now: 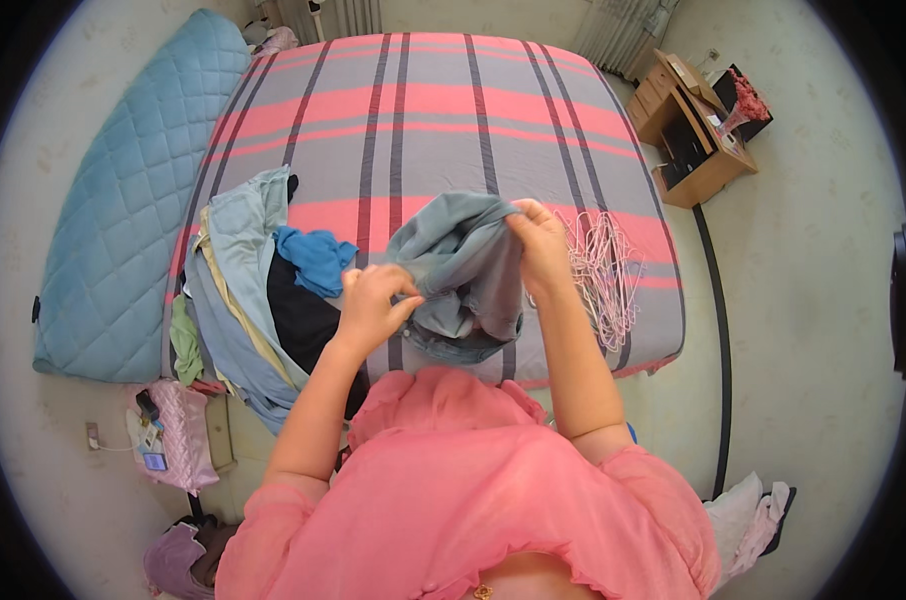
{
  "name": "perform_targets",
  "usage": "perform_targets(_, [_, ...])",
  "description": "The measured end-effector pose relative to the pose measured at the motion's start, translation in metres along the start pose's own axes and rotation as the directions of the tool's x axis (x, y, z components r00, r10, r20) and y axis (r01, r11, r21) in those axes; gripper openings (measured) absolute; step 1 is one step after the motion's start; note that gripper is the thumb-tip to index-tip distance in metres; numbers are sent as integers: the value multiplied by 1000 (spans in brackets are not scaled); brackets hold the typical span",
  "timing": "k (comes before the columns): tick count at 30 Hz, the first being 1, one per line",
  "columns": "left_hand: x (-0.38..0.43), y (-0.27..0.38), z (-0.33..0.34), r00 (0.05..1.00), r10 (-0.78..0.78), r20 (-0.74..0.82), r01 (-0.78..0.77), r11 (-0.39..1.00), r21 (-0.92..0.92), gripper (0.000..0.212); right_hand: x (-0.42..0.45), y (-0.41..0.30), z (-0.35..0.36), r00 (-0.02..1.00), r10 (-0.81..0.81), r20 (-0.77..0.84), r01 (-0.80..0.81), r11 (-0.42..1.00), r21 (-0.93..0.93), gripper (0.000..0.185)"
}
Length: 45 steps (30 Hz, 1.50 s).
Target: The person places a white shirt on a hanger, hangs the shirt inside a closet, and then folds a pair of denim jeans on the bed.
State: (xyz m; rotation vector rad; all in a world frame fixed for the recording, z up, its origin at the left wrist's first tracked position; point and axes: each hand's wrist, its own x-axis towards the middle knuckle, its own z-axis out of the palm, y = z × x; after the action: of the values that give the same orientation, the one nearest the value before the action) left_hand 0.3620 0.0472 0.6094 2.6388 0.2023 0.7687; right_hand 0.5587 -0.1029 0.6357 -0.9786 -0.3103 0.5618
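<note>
A bunched grey-blue denim garment is held up in front of me, over the near edge of the bed. My right hand grips its upper right edge between thumb and fingers. At its left side, my left hand pinches with thumb and forefinger at the fabric's edge. Folds hide the garment's full shape. Just right of my right hand lies a heap of pink and white clothes hangers. Left of my left hand are a crumpled bright blue cloth and a black garment.
Light blue trousers and other clothes drape over the bed's near left corner, beside a green cloth. The bed has a striped sheet. A blue quilted mattress leans at left. A bedside table holds a phone. A wooden desk stands far right.
</note>
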Motion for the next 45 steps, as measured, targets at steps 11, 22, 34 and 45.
perform_targets(11, [55, -11, 25, 970, -244, 4, 244, 970, -20, 16, 0, -3, -13, 972, 121, 201, -119, 993, -23, 9])
perform_targets(22, [62, -18, 32, 638, -409, 652, 516, -402, -757, 22, -21, 0, -24, 765, -563, 315, 474, 160, -866, 14])
perform_targets(34, [66, -22, 20, 626, -392, 674, 538, -409, -737, 25, -18, 22, 9, 634, -388, 669, 669, -159, -726, 11])
perform_targets(45, [39, -60, 28, 822, -562, -94, 476, 768, -428, 28, -12, -17, 46, 944, -291, 156, 312, 941, -133, 3])
